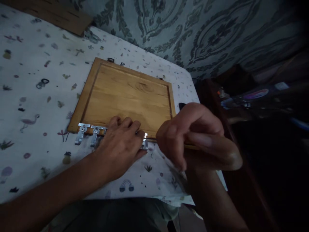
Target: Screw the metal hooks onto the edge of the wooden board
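Observation:
A framed wooden panel point(130, 96) lies flat on a table covered with a white patterned cloth. Along its near edge sit several metal clips, one of them point(82, 132) at the left corner. My left hand point(123, 141) rests palm down over the middle of that edge, its curled fingers on the panel and the metal pieces beneath it. Raised near the panel's right near corner is my right hand point(195, 135), its fingers curled together; whatever is between them is hidden, though a thin yellowish piece shows just below the fingers.
Brown cardboard point(62, 17) lies at the back left, with metal pieces point(91, 35) beside it. A patterned wall covering point(173, 32) rises behind the table. To the right, a plastic bottle point(253, 95) lies in a dark area beyond the table edge.

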Demonstrator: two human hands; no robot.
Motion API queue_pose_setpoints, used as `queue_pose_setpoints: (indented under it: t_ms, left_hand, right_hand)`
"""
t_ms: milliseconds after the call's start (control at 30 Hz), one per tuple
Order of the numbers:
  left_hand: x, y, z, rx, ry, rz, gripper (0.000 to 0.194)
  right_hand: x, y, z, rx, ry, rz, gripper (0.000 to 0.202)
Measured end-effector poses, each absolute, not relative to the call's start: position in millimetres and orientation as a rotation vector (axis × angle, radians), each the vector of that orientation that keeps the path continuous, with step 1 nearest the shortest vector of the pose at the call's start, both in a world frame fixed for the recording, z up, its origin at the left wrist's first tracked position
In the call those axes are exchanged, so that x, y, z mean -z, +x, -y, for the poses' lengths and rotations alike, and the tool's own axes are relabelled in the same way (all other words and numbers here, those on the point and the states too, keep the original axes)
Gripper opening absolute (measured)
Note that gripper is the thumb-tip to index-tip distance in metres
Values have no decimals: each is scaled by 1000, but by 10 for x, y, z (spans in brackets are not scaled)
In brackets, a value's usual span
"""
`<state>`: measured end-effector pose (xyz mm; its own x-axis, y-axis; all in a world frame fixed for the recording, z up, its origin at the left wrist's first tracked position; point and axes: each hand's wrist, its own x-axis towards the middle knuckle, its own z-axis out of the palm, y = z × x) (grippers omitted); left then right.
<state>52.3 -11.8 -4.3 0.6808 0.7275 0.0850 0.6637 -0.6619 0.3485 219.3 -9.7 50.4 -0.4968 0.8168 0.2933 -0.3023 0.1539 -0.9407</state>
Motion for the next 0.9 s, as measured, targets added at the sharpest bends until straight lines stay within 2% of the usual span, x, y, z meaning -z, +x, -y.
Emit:
queue_pose_setpoints:
  t_ms: [300, 667, 900]
  left_hand:
    - [29, 528, 119, -350, 2654, -1132, 28]
    - [10, 538, 109, -321, 2626, -1141, 29]
    - [-2, 535, 110, -322, 2626, -1131, 27]
  right_hand:
    - [-481, 1968, 102, -1222, -760, 1279, 48]
    - [-452, 1730, 258, -803, -973, 958, 46]
    - [-440, 1695, 269, -745, -997, 933, 46]
